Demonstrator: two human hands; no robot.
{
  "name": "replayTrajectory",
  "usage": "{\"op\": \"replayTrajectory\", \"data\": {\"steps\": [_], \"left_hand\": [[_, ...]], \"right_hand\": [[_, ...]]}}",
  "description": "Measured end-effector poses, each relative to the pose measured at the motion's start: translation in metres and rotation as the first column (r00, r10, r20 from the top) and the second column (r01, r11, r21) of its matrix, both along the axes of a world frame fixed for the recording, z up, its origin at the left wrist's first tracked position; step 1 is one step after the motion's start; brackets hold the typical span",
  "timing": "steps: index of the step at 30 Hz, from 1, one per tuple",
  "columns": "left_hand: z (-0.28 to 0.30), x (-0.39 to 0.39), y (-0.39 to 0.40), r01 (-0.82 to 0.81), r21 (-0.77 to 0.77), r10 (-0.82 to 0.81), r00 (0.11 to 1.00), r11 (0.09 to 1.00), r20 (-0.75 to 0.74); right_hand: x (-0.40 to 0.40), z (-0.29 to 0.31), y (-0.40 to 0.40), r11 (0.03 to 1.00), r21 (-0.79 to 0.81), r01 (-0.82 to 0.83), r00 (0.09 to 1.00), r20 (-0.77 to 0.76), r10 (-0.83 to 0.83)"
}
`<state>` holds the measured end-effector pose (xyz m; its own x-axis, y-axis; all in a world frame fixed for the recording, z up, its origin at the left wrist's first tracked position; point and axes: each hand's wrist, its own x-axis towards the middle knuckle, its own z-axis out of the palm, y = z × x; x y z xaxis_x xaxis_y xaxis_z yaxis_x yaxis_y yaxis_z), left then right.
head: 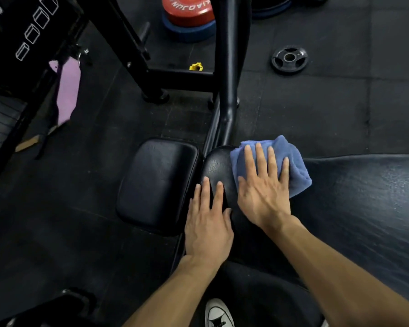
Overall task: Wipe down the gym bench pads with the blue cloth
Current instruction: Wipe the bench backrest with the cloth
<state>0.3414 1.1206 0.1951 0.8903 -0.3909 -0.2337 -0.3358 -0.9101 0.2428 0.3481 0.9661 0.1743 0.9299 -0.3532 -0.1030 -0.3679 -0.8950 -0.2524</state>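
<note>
The blue cloth (295,168) lies folded on the upper end of a long black bench pad (216,166). My right hand (263,185) presses flat on the cloth, fingers spread, covering its left half. My left hand (208,223) rests flat and bare on the same pad's left edge, fingers apart, holding nothing. A separate square black seat pad (156,182) sits just left of it, untouched. The wide black pad (364,208) runs off to the right.
A black steel frame post (229,67) rises just beyond the pads. Weight plates lie on the rubber floor: a red and blue stack (188,17) and a small black plate (289,59). A yellow clip (196,66) and a purple cloth (67,90) lie to the left. My shoe (219,313) shows below.
</note>
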Motion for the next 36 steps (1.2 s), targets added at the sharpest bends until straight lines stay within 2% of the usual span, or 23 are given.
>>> {"op": "replayTrajectory", "data": {"steps": [5, 11, 13, 18, 22, 28, 34, 36], "left_hand": [[0.013, 0.007, 0.006, 0.003, -0.055, -0.007, 0.997, 0.998, -0.074], [0.022, 0.011, 0.022, 0.075, -0.110, -0.091, 0.984, 0.991, -0.155], [0.025, 0.009, 0.028, 0.024, -0.157, -0.050, 0.985, 0.987, -0.163], [0.022, 0.007, 0.033, -0.257, -0.232, 0.220, 0.960, 0.938, -0.172], [0.022, 0.011, 0.027, -0.365, -0.296, 0.323, 0.929, 0.883, -0.183], [0.026, 0.015, 0.027, -0.430, -0.331, 0.377, 0.901, 0.840, -0.216], [0.032, 0.023, 0.034, -0.556, -0.414, 0.452, 0.830, 0.721, -0.327], [0.031, 0.028, 0.037, -0.633, -0.426, 0.476, 0.771, 0.646, -0.424]], "right_hand": [[-0.045, 0.004, 0.027, 0.994, 0.021, -0.106, 0.994, -0.020, 0.106], [-0.120, 0.002, 0.066, 0.982, -0.038, -0.187, 0.982, 0.004, 0.187], [-0.130, 0.006, 0.066, 0.973, -0.064, -0.220, 0.975, 0.006, 0.220], [-0.133, 0.008, 0.059, 0.982, -0.088, -0.164, 0.986, -0.043, 0.161], [-0.112, 0.003, 0.064, 0.977, -0.056, -0.207, 0.977, -0.069, 0.203], [-0.040, 0.005, 0.058, 0.964, -0.046, -0.261, 0.963, -0.075, 0.257], [0.043, 0.004, 0.050, 0.964, -0.046, -0.263, 0.962, -0.091, 0.258], [0.052, 0.006, 0.051, 0.967, -0.044, -0.252, 0.965, -0.090, 0.247]]}}
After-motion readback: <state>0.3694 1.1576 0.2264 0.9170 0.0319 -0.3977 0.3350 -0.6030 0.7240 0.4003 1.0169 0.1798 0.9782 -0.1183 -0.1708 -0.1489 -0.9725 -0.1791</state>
